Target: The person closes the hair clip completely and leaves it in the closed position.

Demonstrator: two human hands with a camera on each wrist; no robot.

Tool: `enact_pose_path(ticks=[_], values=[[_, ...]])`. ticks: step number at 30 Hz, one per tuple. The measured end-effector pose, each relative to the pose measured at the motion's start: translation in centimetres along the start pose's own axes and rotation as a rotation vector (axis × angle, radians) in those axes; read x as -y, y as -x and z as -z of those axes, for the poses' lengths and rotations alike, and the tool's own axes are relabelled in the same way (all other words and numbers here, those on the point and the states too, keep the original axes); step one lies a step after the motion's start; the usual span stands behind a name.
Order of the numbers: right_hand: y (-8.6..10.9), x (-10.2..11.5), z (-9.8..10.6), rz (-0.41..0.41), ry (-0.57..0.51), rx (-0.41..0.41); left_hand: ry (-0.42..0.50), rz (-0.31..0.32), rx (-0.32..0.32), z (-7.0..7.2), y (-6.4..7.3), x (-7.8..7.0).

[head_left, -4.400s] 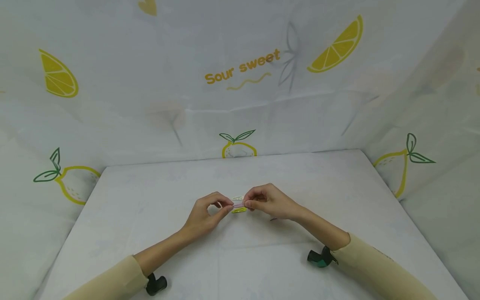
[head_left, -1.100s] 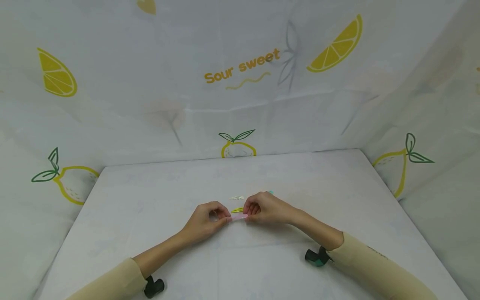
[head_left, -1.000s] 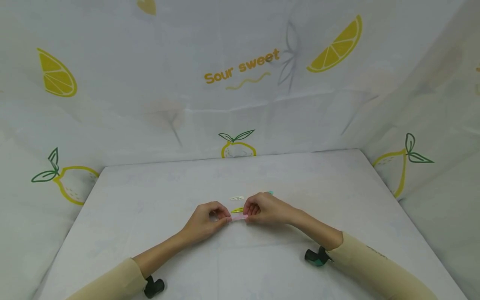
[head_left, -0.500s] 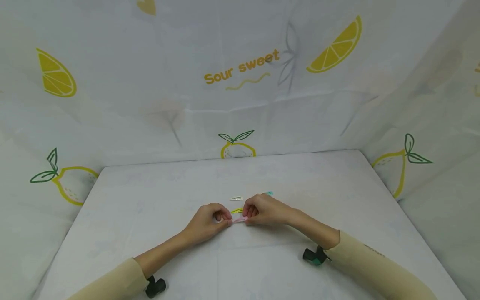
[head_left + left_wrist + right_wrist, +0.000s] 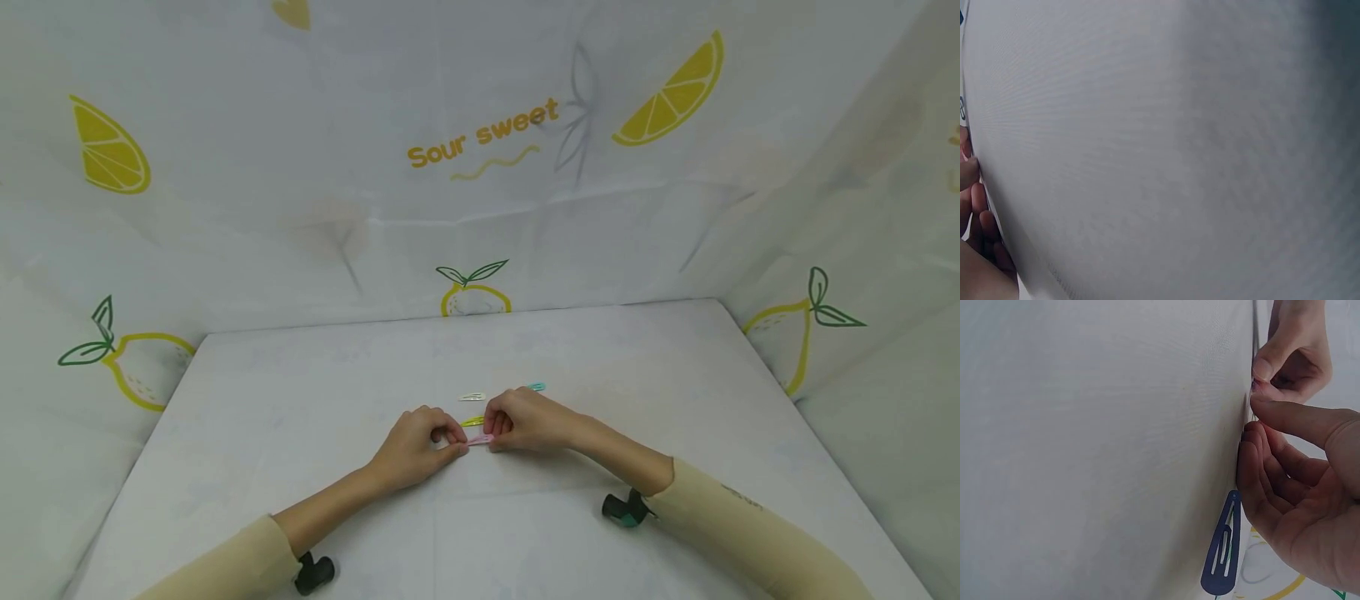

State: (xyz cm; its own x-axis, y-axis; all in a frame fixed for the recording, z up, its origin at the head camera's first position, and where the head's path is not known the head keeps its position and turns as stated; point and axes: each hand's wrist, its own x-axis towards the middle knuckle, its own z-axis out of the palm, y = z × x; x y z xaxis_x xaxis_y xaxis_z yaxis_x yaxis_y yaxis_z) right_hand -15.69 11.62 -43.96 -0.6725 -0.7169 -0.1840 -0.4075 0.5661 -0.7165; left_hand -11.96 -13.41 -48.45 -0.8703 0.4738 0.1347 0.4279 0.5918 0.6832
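Observation:
A small pink snap hair clip (image 5: 480,440) lies crosswise between my two hands, low over the white tabletop. My left hand (image 5: 411,447) pinches its left end between thumb and forefinger. At the right end, the thumb and forefinger of my right hand (image 5: 534,422) grip it. In the right wrist view the fingertips of both hands meet and hide most of the clip. Just behind it lies a yellow hair clip (image 5: 471,422), partly covered by my right fingers. A dark blue hair clip (image 5: 1217,585) rests beside my right hand in the right wrist view.
A white hair clip (image 5: 472,397) lies farther back, and a teal hair clip (image 5: 536,387) shows behind my right knuckles. Black wrist devices hang under the left sleeve (image 5: 225,560) and right sleeve (image 5: 750,525). A lemon-print cloth (image 5: 337,208) rises behind the table.
Since the oldest frame, both hands have come nearer to me with the pink clip, from over the yellow clip to in front of it. In the last second they shift only slightly.

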Motion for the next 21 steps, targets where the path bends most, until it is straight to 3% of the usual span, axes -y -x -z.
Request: enact_pose_path(ticks=[21], values=[[0.15,0.22,-0.17,0.012,0.035,-0.008,-0.035,0.029,-0.003,-0.05,-0.06,-0.45]])
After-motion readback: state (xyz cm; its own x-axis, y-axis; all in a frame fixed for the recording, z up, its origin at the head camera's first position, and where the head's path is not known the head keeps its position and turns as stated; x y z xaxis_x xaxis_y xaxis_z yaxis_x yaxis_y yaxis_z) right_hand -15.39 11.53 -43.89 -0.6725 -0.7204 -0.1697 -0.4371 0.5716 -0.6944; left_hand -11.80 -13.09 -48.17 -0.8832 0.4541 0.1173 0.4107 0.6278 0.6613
